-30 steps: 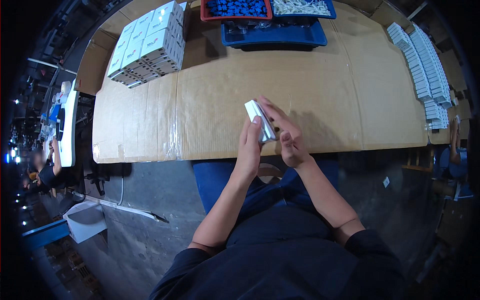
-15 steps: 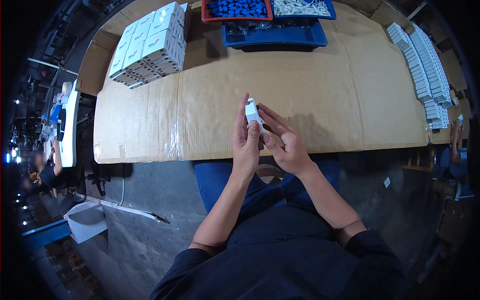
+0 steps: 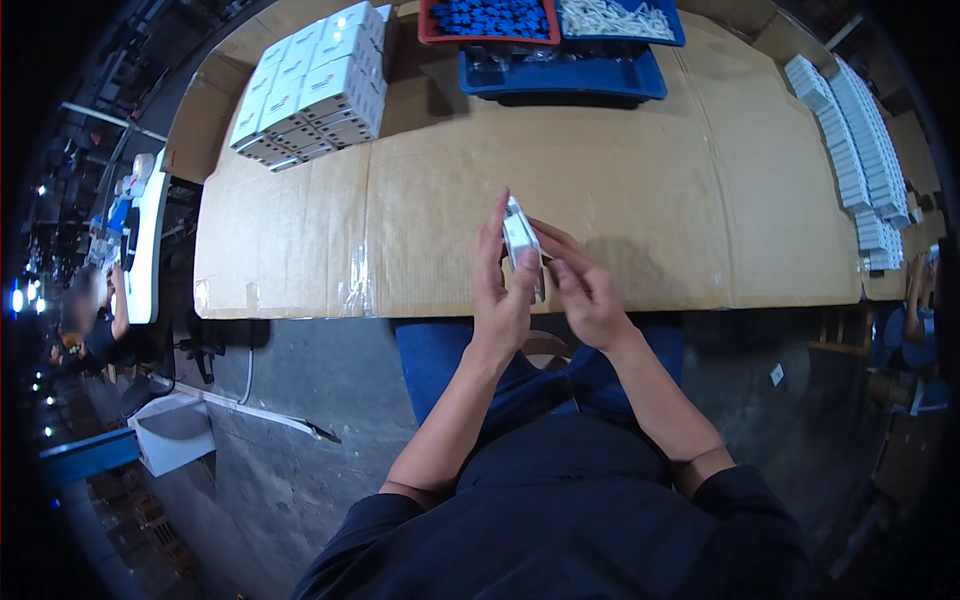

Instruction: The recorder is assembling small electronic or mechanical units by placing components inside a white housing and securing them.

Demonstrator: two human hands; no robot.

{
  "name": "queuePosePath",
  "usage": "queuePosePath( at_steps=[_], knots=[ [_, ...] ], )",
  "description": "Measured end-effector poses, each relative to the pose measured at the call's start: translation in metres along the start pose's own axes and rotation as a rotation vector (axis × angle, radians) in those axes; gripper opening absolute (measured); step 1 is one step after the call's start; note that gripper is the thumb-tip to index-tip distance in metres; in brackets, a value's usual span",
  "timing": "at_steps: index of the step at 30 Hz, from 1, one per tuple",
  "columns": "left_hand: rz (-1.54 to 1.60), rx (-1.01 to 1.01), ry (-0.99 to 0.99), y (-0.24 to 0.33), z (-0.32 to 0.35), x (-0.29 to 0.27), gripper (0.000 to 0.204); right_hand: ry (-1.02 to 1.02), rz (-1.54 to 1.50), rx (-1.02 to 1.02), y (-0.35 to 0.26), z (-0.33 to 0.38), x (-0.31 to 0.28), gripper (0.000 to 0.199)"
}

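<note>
A small white box (image 3: 521, 243) stands on edge between my hands, above the near edge of the cardboard-covered table (image 3: 640, 190). My left hand (image 3: 497, 280) holds it from the left, fingers straight up along its side. My right hand (image 3: 584, 290) touches its right side with bent fingers. Both forearms come up from my lap.
A stack of white boxes (image 3: 310, 85) sits at the table's far left. A red tray of blue parts (image 3: 490, 20), a tray of white parts (image 3: 620, 18) and a blue tray (image 3: 565, 72) stand at the back. Rows of flat white packs (image 3: 850, 130) line the right edge. Another person (image 3: 95, 320) sits at far left.
The white box has turned from lying flat and tilted to standing on edge, and both hands have drawn slightly nearer to me.
</note>
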State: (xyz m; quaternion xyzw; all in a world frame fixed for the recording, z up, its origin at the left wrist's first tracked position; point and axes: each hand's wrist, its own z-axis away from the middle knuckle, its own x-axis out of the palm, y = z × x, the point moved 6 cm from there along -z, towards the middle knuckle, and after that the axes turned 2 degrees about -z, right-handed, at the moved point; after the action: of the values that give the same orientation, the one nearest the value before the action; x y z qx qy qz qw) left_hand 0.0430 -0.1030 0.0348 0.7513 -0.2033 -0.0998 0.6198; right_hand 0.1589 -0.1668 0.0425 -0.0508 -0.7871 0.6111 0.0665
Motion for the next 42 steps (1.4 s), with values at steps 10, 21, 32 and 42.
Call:
queuePosePath(
  at_steps=[10,21,32,42],
  knots=[
    [-0.345,0.350,-0.034,0.017,0.004,0.005,0.095,0.147,-0.473,0.501,0.014,0.004,0.016,0.055],
    [-0.245,0.379,0.129,0.015,0.008,-0.011,0.091,0.267,-0.445,0.294,-0.012,0.013,0.045,0.050],
    [-0.158,0.294,0.164,0.018,0.016,-0.010,0.085,0.221,-0.192,0.235,-0.019,0.022,0.048,0.051],
    [-0.033,0.175,0.164,0.000,0.024,-0.013,0.089,0.168,-0.102,0.275,-0.022,0.021,0.046,0.054]
  ],
)
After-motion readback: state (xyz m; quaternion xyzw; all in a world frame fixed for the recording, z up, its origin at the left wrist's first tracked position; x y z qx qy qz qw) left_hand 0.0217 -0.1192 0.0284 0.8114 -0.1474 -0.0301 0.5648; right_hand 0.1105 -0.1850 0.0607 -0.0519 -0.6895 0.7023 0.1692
